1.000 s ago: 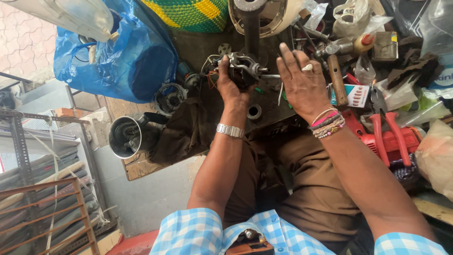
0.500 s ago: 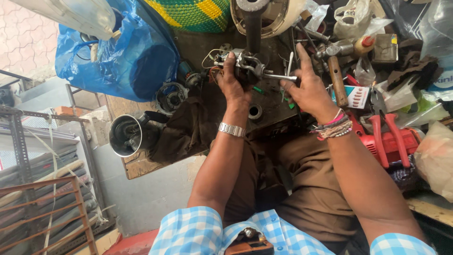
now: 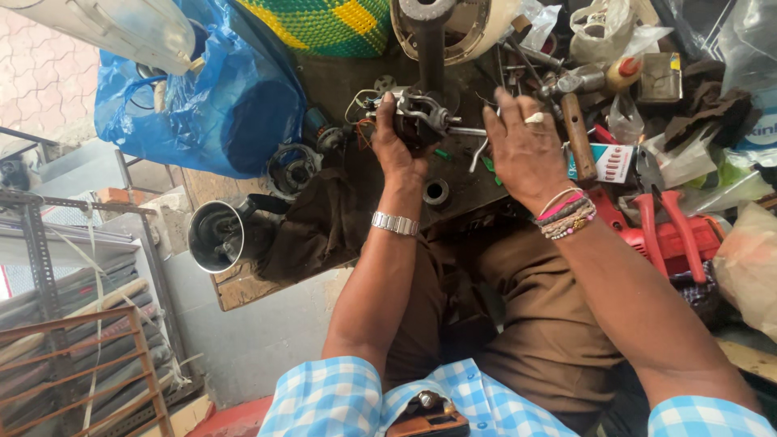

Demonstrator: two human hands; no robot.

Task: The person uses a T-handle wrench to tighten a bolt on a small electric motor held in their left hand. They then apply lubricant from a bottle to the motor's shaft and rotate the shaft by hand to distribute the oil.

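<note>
The person's left hand (image 3: 396,144) is wrapped firmly around a small electric motor (image 3: 417,120), holding it just above the dark workbench (image 3: 364,81), its thin steel shaft (image 3: 465,130) sticking out toward the right. The right hand (image 3: 526,146) hovers beside that shaft with the fingers spread and loose, clamped on nothing; its fingertips lie near the shaft's end, though whether they touch it cannot be told. The motor sits bare, out of any casing, with coloured wires trailing from its far side, so it looks well taken apart and the work on it seems unfinished. A round metal ring (image 3: 435,193) lies on the bench below the motor, a wooden-handled tool (image 3: 576,133) rests just right of the open hand, and a steel jug (image 3: 214,236) stands at the bench's left edge.
</note>
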